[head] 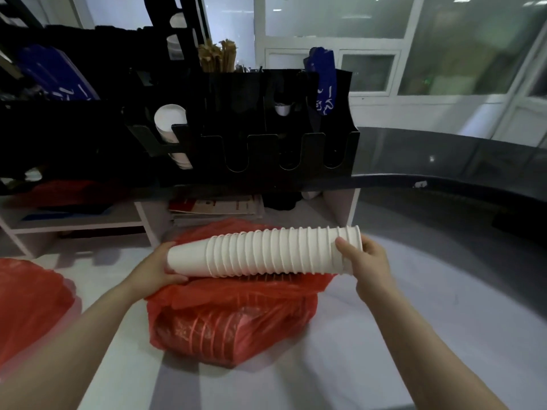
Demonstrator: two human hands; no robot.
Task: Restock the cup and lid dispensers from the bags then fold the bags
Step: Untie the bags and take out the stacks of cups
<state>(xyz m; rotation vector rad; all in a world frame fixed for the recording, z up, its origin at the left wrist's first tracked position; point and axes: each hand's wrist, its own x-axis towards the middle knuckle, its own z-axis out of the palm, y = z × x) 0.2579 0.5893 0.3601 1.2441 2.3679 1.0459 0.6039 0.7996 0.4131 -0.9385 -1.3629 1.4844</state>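
A long stack of white paper cups [266,253] lies sideways in the air just above a red plastic bag [231,318] on the white counter. My left hand [161,269] grips the stack's narrow bottom end. My right hand [365,258] grips its wide rim end. More stacked cups show through the red bag. Behind stands a black cup and lid dispenser [260,149] with several U-shaped slots. One slot on its left holds white cups [170,122]; the slots to the right look dark.
A second red bag [26,303] lies at the left edge. White shelves [74,223] behind the counter hold papers and a red item. A dark curved counter [444,179] runs along the right. Brown stirrers [217,56] and a blue packet [324,81] stick out of the dispenser top.
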